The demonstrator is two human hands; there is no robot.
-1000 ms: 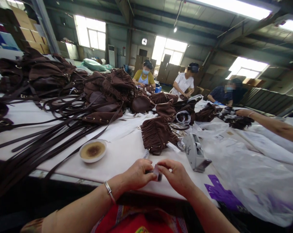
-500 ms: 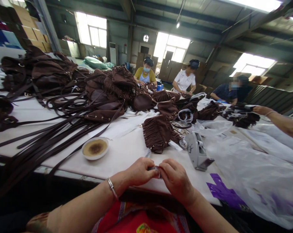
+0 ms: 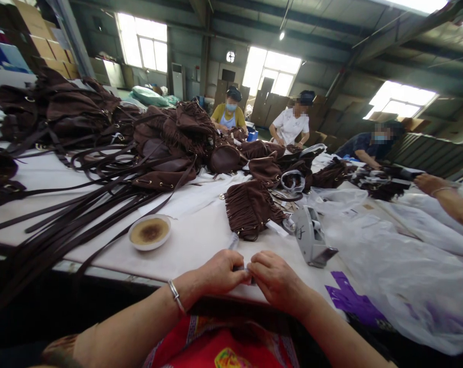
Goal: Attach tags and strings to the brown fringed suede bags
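Note:
My left hand (image 3: 222,272) and my right hand (image 3: 275,278) meet at the table's front edge, thumbs and fingers closed in a pinch. Between them is a small dark strip with a greyish, shiny covering (image 3: 248,274); the fingers hide most of it, so its kind is unclear. A greyish plastic-looking piece (image 3: 233,240) shows just beyond my left hand, by a dark brown fringed bag (image 3: 250,207) lying flat with a white tag (image 3: 276,228). Whether that piece joins the strip cannot be made out.
A grey tape dispenser (image 3: 311,237) stands to the right, and a white dish (image 3: 149,240) with a tan, dark-centred filling to the left. Brown bags (image 3: 170,133) with long straps pile up behind. Plastic sheeting (image 3: 400,276) covers the right side. Co-workers (image 3: 291,125) stand across the table.
Both hands stay together at the same spot, with the right fingers shifted slightly on the strip. At far right, a co-worker leans further over the table, and another person's hand has moved slightly right.

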